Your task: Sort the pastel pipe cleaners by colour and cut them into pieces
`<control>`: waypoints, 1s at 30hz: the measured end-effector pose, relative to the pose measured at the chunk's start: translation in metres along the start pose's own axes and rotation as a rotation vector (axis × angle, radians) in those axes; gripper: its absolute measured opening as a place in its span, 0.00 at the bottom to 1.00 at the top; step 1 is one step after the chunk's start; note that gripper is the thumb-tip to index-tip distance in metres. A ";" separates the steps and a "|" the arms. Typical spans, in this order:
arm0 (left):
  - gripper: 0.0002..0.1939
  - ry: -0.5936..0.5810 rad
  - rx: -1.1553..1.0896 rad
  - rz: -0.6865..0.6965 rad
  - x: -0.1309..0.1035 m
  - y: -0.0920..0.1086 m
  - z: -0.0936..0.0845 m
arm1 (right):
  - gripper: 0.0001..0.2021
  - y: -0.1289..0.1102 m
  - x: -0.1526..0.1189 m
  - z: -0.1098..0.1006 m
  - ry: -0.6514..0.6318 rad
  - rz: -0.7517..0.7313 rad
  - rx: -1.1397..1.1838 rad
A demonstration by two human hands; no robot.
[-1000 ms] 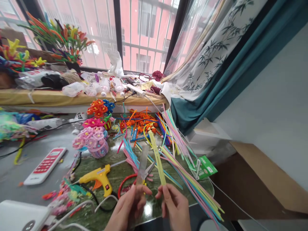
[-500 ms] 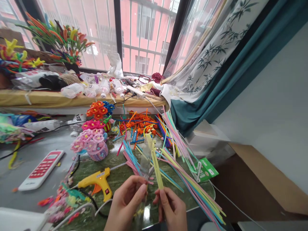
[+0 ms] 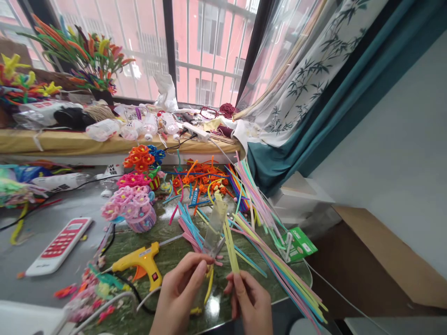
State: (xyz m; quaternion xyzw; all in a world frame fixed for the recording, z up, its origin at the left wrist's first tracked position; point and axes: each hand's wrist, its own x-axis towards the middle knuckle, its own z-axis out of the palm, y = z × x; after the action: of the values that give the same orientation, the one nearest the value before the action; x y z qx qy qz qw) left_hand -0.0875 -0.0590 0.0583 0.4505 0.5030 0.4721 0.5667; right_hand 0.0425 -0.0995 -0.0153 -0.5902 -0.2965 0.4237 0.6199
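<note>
My left hand point(image 3: 183, 288) pinches the lower end of a clear plastic sleeve point(image 3: 214, 228) between thumb and forefinger. Held upright in my right hand point(image 3: 249, 298) is a small bundle of pale yellow pipe cleaners point(image 3: 230, 249), gripped near its lower end. The sleeve's top leans over the bundle's upper end; whether the tips are inside or behind it I cannot tell. Left of my hands lies a yellow hot glue gun point(image 3: 141, 263). Blue and pink pipe cleaners point(image 3: 190, 228) are on the table behind the sleeve.
Long pastel pipe cleaners point(image 3: 279, 267) stretch along the table's right side near a green card point(image 3: 298, 244). A pipe-cleaner flower pot point(image 3: 141, 218) stands at left, beyond it a white-and-red remote-like device point(image 3: 60, 246). Orange pieces point(image 3: 206, 174) lie at the back. Cables cross the left side.
The plastic sleeve has tilted to the right, its top now over the yellow pipe cleaners' upper end. A yellow strip beside my left hand shows more plainly. My right hand has barely moved.
</note>
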 end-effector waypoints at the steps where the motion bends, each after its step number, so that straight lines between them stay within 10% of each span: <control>1: 0.14 0.002 -0.008 -0.006 0.001 -0.001 0.000 | 0.22 0.000 0.000 -0.001 0.001 0.000 -0.005; 17: 0.20 0.164 -0.210 -0.114 -0.001 -0.017 0.028 | 0.22 0.007 -0.011 0.012 0.028 0.005 0.071; 30: 0.11 0.194 -0.161 0.063 -0.007 -0.007 0.035 | 0.19 0.009 -0.013 0.013 -0.061 0.003 0.107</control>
State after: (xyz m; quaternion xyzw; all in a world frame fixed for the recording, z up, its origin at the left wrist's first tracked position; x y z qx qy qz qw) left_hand -0.0520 -0.0682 0.0556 0.3713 0.5014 0.5700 0.5346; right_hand 0.0236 -0.1057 -0.0212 -0.5435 -0.2915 0.4576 0.6405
